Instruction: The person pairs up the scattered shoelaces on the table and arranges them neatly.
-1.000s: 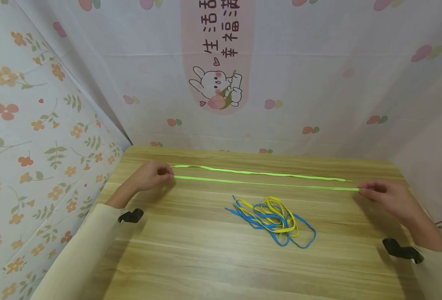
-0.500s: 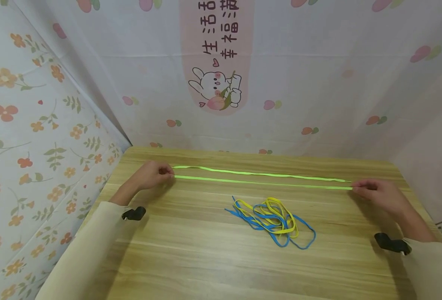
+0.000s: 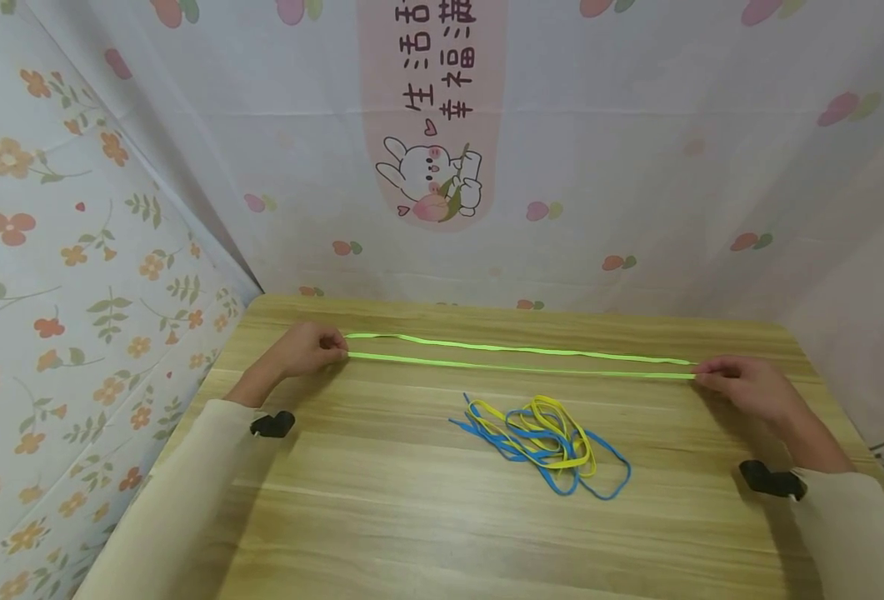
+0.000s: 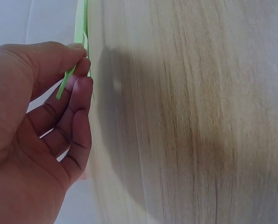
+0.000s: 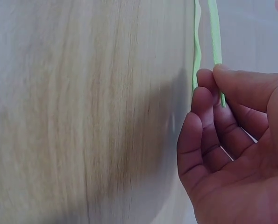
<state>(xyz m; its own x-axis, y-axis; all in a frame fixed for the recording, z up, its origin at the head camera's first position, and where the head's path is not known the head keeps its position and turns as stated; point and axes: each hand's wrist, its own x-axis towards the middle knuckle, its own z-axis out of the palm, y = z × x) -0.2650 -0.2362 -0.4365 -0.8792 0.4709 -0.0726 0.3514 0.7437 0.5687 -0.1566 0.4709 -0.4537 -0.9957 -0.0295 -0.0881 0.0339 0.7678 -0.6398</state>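
Note:
A neon green shoelace (image 3: 412,359) runs across the rear of the table between both hands, nearly straight. My left hand (image 3: 302,350) pinches its left end between thumb and index finger; the narrow tip (image 4: 60,90) pokes out below them in the left wrist view. At the other end, my right hand (image 3: 749,387) pinches the lace the same way, and its tip (image 5: 223,100) shows past the thumb in the right wrist view. Just behind lies a second green shoelace (image 3: 486,346) on the table, slightly wavy, its ends close by the fingers of each hand.
Blue shoelaces (image 3: 614,497) and yellow shoelaces (image 3: 587,454) lie in a loose tangle at mid-table, in front of the green ones. The wooden table (image 3: 382,525) meets a printed cloth (image 3: 599,167) at its back edge. A floral cloth (image 3: 97,333) hangs along the left.
My right hand has shifted left with its end of the green shoelace, closer to the end of the lace lying behind. The left hand has stayed nearly in place.

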